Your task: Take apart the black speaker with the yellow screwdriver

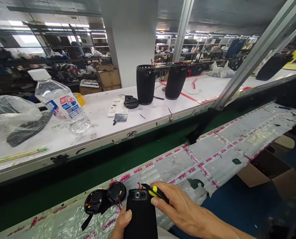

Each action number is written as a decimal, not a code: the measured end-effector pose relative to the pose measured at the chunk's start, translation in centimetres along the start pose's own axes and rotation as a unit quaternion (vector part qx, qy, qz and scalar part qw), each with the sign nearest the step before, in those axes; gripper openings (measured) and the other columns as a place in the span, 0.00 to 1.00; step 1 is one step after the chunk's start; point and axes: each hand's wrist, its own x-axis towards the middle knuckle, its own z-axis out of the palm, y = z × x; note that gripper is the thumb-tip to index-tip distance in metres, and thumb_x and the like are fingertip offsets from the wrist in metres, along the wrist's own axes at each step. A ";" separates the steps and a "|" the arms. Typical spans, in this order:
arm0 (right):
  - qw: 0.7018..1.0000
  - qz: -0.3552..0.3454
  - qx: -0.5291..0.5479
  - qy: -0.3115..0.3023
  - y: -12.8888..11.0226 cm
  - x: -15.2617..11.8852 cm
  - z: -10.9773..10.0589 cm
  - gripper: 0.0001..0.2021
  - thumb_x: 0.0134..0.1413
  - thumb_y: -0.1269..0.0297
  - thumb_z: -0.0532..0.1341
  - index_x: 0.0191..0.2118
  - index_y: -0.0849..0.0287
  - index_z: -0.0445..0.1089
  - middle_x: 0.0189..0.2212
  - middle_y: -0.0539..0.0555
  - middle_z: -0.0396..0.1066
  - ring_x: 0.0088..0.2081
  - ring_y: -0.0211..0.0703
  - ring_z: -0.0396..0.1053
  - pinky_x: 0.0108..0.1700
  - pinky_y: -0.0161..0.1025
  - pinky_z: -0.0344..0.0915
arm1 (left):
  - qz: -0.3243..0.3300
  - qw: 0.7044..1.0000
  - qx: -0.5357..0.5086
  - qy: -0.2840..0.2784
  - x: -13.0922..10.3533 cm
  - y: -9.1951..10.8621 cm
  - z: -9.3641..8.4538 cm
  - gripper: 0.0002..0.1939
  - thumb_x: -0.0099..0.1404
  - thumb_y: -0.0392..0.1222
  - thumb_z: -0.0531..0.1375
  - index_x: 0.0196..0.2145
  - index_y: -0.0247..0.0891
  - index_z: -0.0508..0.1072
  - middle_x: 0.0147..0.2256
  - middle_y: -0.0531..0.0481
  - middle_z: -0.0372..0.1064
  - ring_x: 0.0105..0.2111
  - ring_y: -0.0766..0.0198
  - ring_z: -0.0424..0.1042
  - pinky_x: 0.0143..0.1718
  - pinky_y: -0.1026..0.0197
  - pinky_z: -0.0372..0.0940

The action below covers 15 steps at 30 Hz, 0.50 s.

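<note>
At the bottom of the view, my left hand (123,221) grips the side of a black fabric-covered speaker body (141,217), thumb on its front. The body stands upright with its top open, and red wires (139,186) stick up from it. Closed around a black-and-yellow utility knife (154,191), my right hand (179,207) holds the dark blade over the speaker's top rim. I cannot tell whether the blade touches it. Left of the body lie two round black caps (94,201) (116,192) with short red wires.
Beyond a green belt (148,147), a white bench holds two more speaker bodies (146,84) (176,81), a black cap (131,102), a water bottle (63,103) and a plastic bag (13,111). A metal post (252,54) rises at right. A cardboard box (269,169) sits below.
</note>
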 end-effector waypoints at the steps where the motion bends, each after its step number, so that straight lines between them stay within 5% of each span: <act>1: 1.000 0.003 -0.007 -0.006 -0.1 -0.2 -0.1 0.14 0.71 0.54 0.53 0.55 0.49 0.68 0.50 0.50 0.74 0.50 0.48 0.71 0.52 0.43 0.66 | 0.009 1.000 -0.002 -0.003 0.3 0.2 -0.1 0.32 0.60 0.60 0.69 0.57 0.41 0.73 0.56 0.42 0.73 0.60 0.38 0.67 0.62 0.35 0.61; 3: 0.999 0.014 -0.019 -0.028 -0.3 -0.7 -0.3 0.16 0.72 0.52 0.52 0.60 0.44 0.65 0.55 0.49 0.72 0.54 0.49 0.70 0.55 0.45 0.65 | 0.024 1.000 -0.010 -0.005 0.4 0.4 -0.1 0.40 0.51 0.60 0.74 0.57 0.40 0.73 0.56 0.41 0.74 0.62 0.34 0.64 0.65 0.38 0.57; 6: 0.995 0.016 -0.085 -0.049 -0.8 -1.6 -0.8 0.19 0.73 0.51 0.50 0.64 0.41 0.58 0.54 0.50 0.72 0.53 0.50 0.72 0.53 0.48 0.67 | 0.023 1.000 -0.007 -0.016 -0.5 0.6 0.3 0.40 0.56 0.56 0.71 0.63 0.45 0.66 0.59 0.42 0.71 0.63 0.34 0.62 0.63 0.40 0.58; 12: 0.942 -0.120 -0.310 -0.055 -0.6 -2.4 -1.6 0.15 0.65 0.77 0.54 0.53 0.54 0.62 0.48 0.53 0.73 0.45 0.51 0.75 0.44 0.47 0.68 | 0.008 0.998 0.059 -0.019 -1.8 1.2 1.6 0.41 0.58 0.53 0.69 0.65 0.47 0.60 0.58 0.43 0.70 0.56 0.41 0.68 0.61 0.41 0.57; 15: 0.912 -0.149 -0.379 -0.055 -0.2 -2.5 -1.2 0.17 0.62 0.79 0.56 0.53 0.55 0.60 0.44 0.52 0.74 0.39 0.49 0.76 0.36 0.44 0.65 | 0.008 0.996 0.085 -0.008 -1.8 1.4 1.8 0.40 0.59 0.54 0.68 0.65 0.47 0.61 0.57 0.44 0.70 0.50 0.46 0.72 0.58 0.44 0.60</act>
